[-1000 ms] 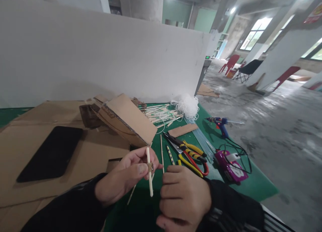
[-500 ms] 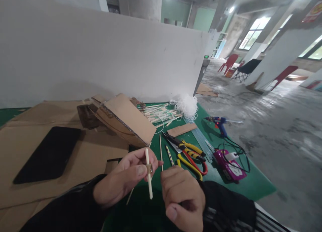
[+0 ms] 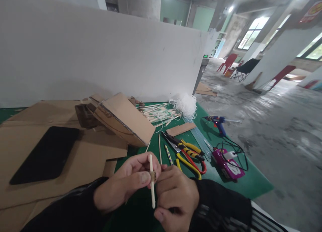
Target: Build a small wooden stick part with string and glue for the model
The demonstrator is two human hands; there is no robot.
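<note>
My left hand [image 3: 125,181] is closed, pinching a short pale wooden stick [image 3: 152,193] between thumb and fingers. A small brown piece, perhaps rolled cardboard, sits around the stick's middle [image 3: 153,176]. Close against it on the right is my right hand [image 3: 177,193], its fingers curled and its thumb near the stick's lower end. Whatever that hand may hold is hidden. Beyond the hands lie a thin stick [image 3: 160,148], a patterned pen-like rod [image 3: 168,154], yellow-and-black pliers [image 3: 190,148] and red-and-yellow handled scissors [image 3: 192,163].
A cardboard piece [image 3: 125,114] leans at the back, and a black tablet-like slab [image 3: 46,154] lies on cardboard at left. Bundled sticks [image 3: 161,114], white cord [image 3: 185,106], clear glue sticks [image 3: 200,138], a blue glue gun [image 3: 219,124] and a purple power strip [image 3: 228,165] occupy the green table [image 3: 256,181].
Both hands have come together: the left moved slightly right and down with the stick, the right moved left beside it. The view shifted slightly.
</note>
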